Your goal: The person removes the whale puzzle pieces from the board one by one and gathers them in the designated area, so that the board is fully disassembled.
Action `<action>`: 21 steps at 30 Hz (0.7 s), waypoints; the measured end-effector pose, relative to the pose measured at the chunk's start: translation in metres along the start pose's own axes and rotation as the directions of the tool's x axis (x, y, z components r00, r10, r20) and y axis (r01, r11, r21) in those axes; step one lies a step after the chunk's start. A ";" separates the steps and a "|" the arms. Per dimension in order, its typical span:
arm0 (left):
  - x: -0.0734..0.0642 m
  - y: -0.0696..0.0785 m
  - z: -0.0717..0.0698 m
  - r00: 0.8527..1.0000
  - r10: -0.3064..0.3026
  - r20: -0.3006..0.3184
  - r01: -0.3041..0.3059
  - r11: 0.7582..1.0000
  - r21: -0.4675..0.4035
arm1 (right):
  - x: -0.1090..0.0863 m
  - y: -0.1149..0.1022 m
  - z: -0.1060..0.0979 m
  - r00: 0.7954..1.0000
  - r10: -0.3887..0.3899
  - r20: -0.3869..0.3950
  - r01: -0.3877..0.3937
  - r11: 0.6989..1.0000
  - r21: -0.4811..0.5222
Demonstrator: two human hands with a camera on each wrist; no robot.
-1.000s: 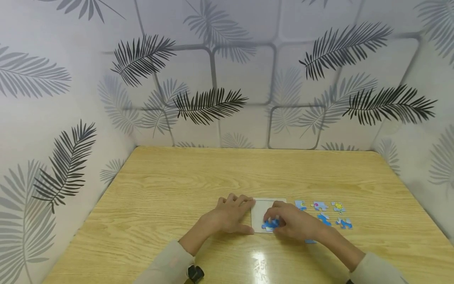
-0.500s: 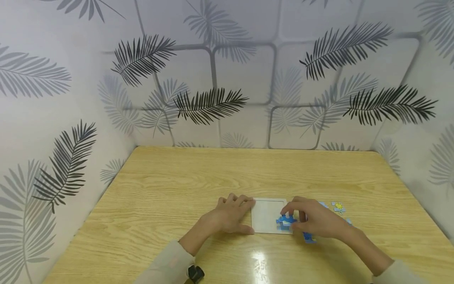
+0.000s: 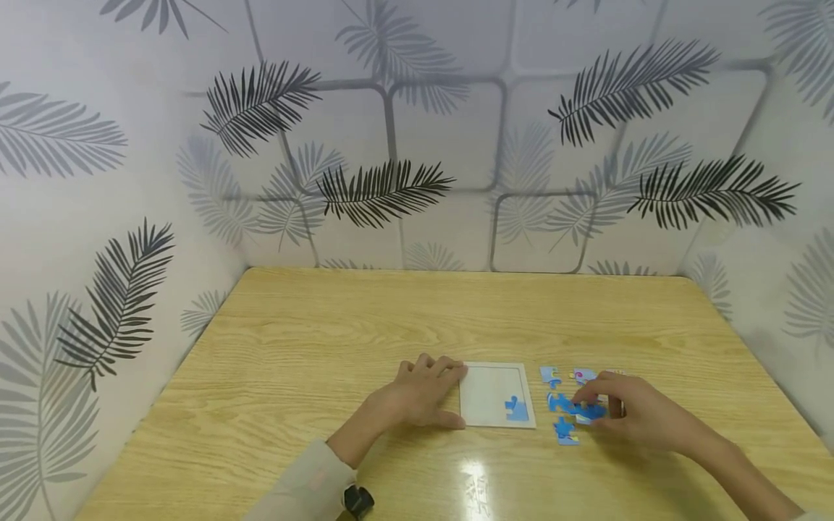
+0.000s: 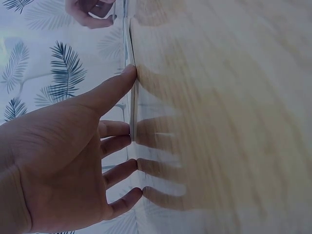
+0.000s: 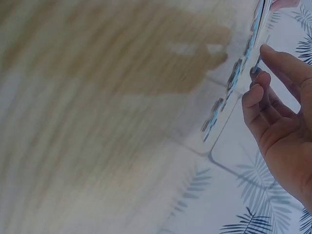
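Note:
A pale square puzzle tray [image 3: 485, 394] lies on the table, with one blue jigsaw piece [image 3: 517, 410] in its lower right corner. My left hand [image 3: 426, 394] rests at the tray's left edge, fingers spread and thumb touching the edge in the left wrist view. To the right of the tray, my right hand [image 3: 641, 409] pinches another blue jigsaw piece [image 3: 589, 414] between thumb and fingers. That piece shows edge-on in the right wrist view, off the table. Loose pieces lie around it, among them a star piece [image 3: 564, 430] and a light blue piece [image 3: 550, 375].
A piece with a pink swirl [image 3: 583, 375] lies behind the right hand, which partly covers other pieces. The wooden table [image 3: 313, 325] runs back to a wall [image 3: 449, 130] with a leaf pattern. A dark watch-like object [image 3: 357, 501] sits at the left sleeve.
My right hand has moved right, off the tray, carrying the pinched jigsaw piece over to the loose ones. The blue piece in the tray's corner is now uncovered. My left hand has stayed put.

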State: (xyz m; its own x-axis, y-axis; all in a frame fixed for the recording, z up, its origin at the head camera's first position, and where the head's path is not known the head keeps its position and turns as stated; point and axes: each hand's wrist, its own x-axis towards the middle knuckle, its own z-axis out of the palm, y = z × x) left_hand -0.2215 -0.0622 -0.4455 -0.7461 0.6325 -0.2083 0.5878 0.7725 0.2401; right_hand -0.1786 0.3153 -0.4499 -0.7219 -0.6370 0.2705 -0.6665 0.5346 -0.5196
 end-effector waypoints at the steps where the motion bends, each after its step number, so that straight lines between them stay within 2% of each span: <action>1: 0.000 0.000 0.000 1.000 0.002 -0.002 -0.002 1.000 -0.001 | -0.003 0.001 0.000 1.000 -0.002 -0.003 0.002 1.000 -0.002; 5: 0.000 0.000 0.001 1.000 0.009 -0.009 -0.009 1.000 -0.002 | -0.013 0.004 -0.002 1.000 -0.004 -0.003 0.004 1.000 0.001; 12: -0.001 0.001 -0.001 1.000 0.001 -0.004 -0.001 1.000 0.005 | -0.026 0.007 -0.004 0.999 0.025 0.045 -0.027 0.999 0.042; 21: 0.001 0.000 0.000 1.000 0.006 0.003 -0.006 1.000 -0.012 | -0.030 0.010 -0.001 1.000 -0.010 0.027 0.009 0.999 0.046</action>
State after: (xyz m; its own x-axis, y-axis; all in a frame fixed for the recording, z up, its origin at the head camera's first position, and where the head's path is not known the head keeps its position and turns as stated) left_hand -0.2221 -0.0621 -0.4460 -0.7415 0.6373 -0.2097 0.5887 0.7679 0.2524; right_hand -0.1643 0.3406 -0.4624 -0.7097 -0.6572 0.2538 -0.6637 0.5030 -0.5536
